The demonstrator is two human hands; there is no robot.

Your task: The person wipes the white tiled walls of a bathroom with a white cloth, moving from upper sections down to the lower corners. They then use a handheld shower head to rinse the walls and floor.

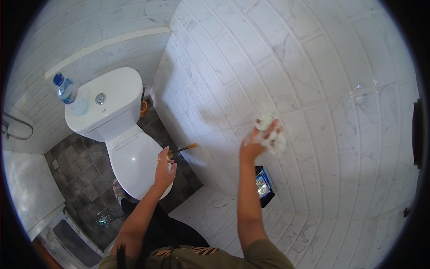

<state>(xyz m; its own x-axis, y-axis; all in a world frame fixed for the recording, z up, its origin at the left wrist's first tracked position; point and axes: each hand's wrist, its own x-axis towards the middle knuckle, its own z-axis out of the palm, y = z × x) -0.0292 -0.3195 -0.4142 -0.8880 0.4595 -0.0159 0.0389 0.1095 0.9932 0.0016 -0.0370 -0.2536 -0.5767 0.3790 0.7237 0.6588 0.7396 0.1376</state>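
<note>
My right hand point(254, 144) is pressed to the marbled white tile wall point(313, 148), its fingers curled round a white soapy wad point(267, 121). Suds cover the fingers, so whether the wad is a sponge or a cloth is hard to make out. My left hand point(165, 169) hangs over the right edge of the closed toilet lid point(134, 161), fingers loosely bent and apart, with a little white foam between them. Just beyond its fingertips, a brush-like tool with an orange-tipped handle point(191, 146) leans by the wall.
A clear plastic bottle with a blue cap point(66, 87) stands on the toilet tank point(118, 85). Below my right hand, a black holder with a blue pack point(263, 186) is on the wall. An orange container point(144, 108) sits behind the toilet. The dark floor point(85, 179) looks wet.
</note>
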